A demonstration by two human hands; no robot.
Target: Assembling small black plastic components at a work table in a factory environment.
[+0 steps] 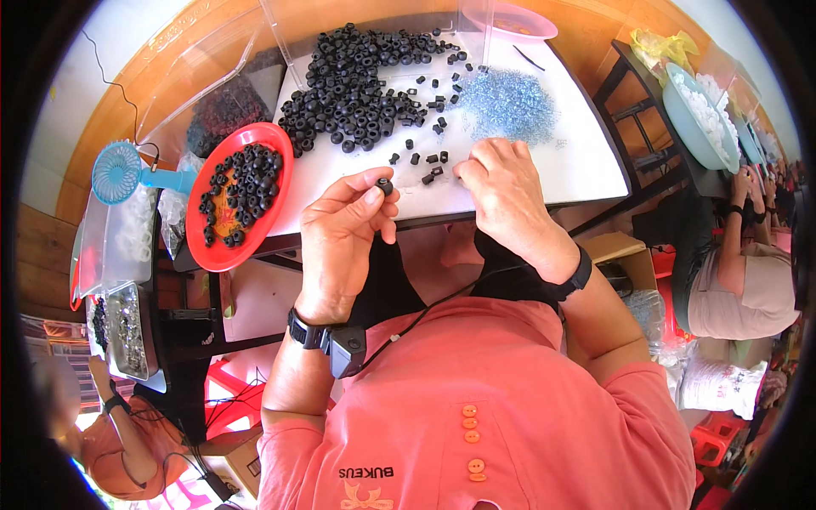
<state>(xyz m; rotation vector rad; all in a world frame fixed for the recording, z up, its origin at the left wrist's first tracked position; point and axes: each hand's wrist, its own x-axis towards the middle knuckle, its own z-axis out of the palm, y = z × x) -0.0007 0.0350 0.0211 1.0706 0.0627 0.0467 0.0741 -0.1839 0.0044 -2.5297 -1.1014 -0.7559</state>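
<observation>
My left hand (340,234) is raised in front of the table's near edge. Its thumb and fingers pinch a small round black plastic piece (385,186) with a hole, which looks like a cord-lock body. At the table, my right hand (508,189) has its fingertips drawn together low over the white top (586,161); whatever they hold is hidden. Just left of those fingertips lie several small black plug-like pieces (432,174). Beyond them are a large heap of round black pieces (357,85) and a pile of tiny bluish, shiny pieces (510,104), possibly springs.
A red plate (284,195) with black pieces overlaps the table's left edge, near a small blue fan (117,172). Clear plastic panels stand at the back, with a pink dish (514,19). On the right is a pale green basin (693,127). Other people sit at both sides.
</observation>
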